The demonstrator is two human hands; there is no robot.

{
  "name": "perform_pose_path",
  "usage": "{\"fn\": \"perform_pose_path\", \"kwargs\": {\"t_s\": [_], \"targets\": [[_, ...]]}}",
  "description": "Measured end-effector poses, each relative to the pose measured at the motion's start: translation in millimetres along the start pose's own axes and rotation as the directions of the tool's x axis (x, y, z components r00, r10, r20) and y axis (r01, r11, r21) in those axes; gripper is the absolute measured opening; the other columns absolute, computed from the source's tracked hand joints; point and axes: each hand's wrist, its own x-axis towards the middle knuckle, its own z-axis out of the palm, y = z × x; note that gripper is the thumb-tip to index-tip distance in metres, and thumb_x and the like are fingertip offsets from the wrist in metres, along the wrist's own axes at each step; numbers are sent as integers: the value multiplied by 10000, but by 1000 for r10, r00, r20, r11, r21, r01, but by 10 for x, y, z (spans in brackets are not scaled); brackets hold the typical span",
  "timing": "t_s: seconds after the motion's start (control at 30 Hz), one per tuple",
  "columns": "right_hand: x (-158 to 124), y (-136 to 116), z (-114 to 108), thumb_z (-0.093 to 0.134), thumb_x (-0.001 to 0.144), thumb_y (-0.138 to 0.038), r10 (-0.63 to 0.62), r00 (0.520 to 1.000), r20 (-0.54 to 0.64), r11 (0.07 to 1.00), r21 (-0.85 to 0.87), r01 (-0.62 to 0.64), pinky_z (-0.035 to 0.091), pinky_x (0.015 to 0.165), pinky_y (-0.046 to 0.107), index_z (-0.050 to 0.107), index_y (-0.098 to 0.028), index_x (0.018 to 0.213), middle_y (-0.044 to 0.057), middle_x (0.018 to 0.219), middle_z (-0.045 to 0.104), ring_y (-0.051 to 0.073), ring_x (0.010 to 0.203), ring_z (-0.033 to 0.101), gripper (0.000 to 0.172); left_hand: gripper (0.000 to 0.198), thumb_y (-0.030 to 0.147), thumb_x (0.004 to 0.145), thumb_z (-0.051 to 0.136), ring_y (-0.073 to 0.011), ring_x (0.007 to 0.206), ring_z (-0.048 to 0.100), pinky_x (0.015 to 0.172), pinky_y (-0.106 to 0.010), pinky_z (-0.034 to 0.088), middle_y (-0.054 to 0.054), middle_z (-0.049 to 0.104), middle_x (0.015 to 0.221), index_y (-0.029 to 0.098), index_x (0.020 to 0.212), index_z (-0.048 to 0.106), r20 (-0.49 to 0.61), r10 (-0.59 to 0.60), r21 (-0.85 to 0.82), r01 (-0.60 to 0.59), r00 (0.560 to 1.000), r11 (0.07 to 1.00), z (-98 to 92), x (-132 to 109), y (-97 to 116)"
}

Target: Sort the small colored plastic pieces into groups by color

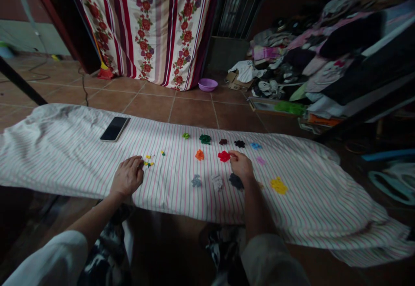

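A striped cloth [65, 156] lies spread on the tiled floor. Small sorted piles of coloured pieces rest on it: red [223, 156], orange [199, 154], dark green [205, 139], light green [186, 135], black [239, 144], blue [256, 146], yellow [279, 185], grey [196, 181] and white [217, 182]. My right hand [241, 165] rests with fingers curled at the red pile, its fingertips touching it. My left hand [127, 176] lies on the cloth, fingers bent, beside a few loose mixed pieces [148, 163].
A black phone [114, 128] lies on the cloth at the back left. A floral curtain [155, 27] hangs behind, with a purple bowl [208, 84] on the floor. Heaped clothes [311, 61] fill the right side. A dark pole [19, 83] crosses at left.
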Motion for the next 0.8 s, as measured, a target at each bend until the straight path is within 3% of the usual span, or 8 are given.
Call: {"fn": "perform_pose_path", "kwargs": {"t_s": [0.1,0.17,0.27,0.4,0.53,0.67,0.8], "targets": [[-2,-37,-15,477,768,-169,-17,998,-55,1000,-6,17,505,832,333,740,-173,966,87,929,734,209,858,661,329,224,197,843,436,-269,1077,599,905,-422,459,-105,664,1171,178,1010,586,3,-15,-4,15,1000,1000,-9,1,11],[-11,-103,-41,476,796,-234,-48,985,-168,999,1,48,512,800,344,737,-165,961,95,907,732,217,829,660,317,230,194,846,437,-269,1083,594,906,-421,459,-105,661,1176,175,1019,588,6,-15,-9,15,1000,1000,-10,2,17],[-56,-278,-93,452,853,-310,-139,922,-361,984,55,171,524,770,346,725,-147,989,108,904,728,219,811,668,346,232,184,844,439,-269,1086,590,909,-423,458,-102,656,1181,177,1023,587,4,-17,-13,17,1000,1000,-9,3,24],[-196,-632,-117,453,905,-338,-281,861,-424,914,154,374,540,702,301,707,-150,1014,99,883,720,181,741,670,335,208,187,860,436,-261,1084,592,918,-422,459,-97,661,1161,183,1009,580,-20,-13,-40,12,1000,999,-10,7,37],[-440,-1085,14,477,916,-311,-412,838,-359,818,260,514,557,716,293,694,-176,1021,87,899,708,177,799,670,277,173,214,891,436,-255,1078,595,914,-424,463,-101,669,1135,182,993,572,-40,-19,-71,16,999,997,-11,16,45],[-793,-1545,322,478,911,-229,-570,814,-110,718,415,559,561,725,289,686,-192,1035,72,911,694,162,786,655,245,153,213,890,445,-257,1073,595,915,-433,464,-114,667,1127,175,970,570,-32,-42,-85,40,999,996,-2,18,40],[-1079,-1896,698,471,903,-181,-663,743,94,679,495,542,548,748,280,688,-198,1046,68,941,659,159,824,641,260,153,211,886,447,-264,1073,589,916,-435,458,-119,661,1144,171,964,572,-10,-55,-88,54,998,995,2,17,33]]}}
